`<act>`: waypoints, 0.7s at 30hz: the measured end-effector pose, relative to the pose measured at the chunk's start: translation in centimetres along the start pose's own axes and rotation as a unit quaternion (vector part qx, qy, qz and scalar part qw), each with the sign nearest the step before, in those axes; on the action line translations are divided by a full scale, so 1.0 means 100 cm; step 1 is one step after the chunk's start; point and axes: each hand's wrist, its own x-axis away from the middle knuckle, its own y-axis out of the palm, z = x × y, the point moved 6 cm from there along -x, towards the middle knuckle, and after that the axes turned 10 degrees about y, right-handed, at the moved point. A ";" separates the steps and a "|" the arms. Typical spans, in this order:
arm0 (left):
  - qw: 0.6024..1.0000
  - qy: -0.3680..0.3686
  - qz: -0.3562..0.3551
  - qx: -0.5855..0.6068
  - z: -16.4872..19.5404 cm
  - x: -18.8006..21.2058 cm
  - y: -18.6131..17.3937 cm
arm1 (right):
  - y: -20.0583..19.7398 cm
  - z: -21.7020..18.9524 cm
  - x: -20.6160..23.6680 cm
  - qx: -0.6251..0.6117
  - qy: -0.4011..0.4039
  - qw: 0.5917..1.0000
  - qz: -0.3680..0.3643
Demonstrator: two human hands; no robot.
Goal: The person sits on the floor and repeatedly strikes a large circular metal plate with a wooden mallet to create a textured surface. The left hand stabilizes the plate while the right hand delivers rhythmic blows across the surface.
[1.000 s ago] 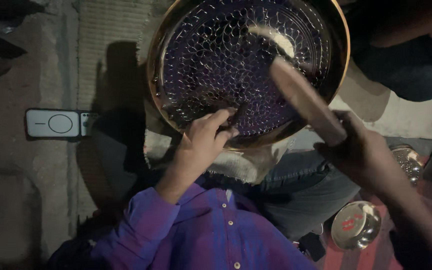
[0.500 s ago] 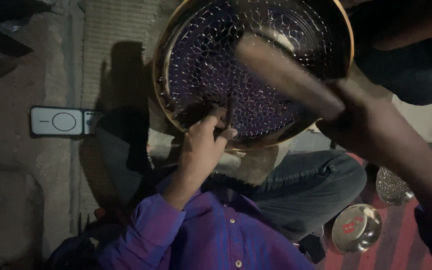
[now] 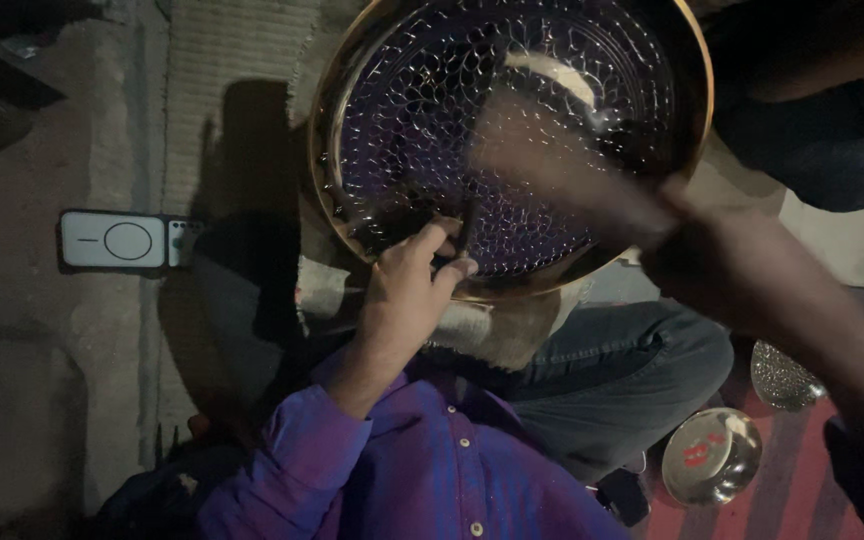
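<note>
Right hand (image 3: 722, 250) and its mallet (image 3: 552, 170) smeared by motion blur over the brass dish (image 3: 352, 130), dish's top rim cut off, thin punch (image 3: 464, 232) mostly hidden in left hand (image 3: 412, 280) grip

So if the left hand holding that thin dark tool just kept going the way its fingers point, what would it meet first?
Most likely the dimpled inner face of the round brass-rimmed metal bowl. The left hand points up into it, with the thin dark tool apparently already at the surface, though depth is unclear.
</note>
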 end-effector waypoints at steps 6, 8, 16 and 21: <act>1.000 0.008 -0.002 0.018 0.001 0.000 -0.001 | 0.003 0.006 0.001 0.011 0.039 0.999 0.016; 0.998 0.038 0.012 0.050 0.004 -0.002 -0.005 | 0.006 0.014 0.001 0.239 0.074 0.967 0.045; 0.998 -0.027 -0.002 0.054 0.000 -0.001 -0.035 | 0.058 0.017 -0.009 -0.344 -0.079 0.903 0.244; 0.997 0.015 -0.064 0.035 0.007 -0.018 -0.026 | 0.099 0.026 0.004 -0.416 -0.090 0.880 0.210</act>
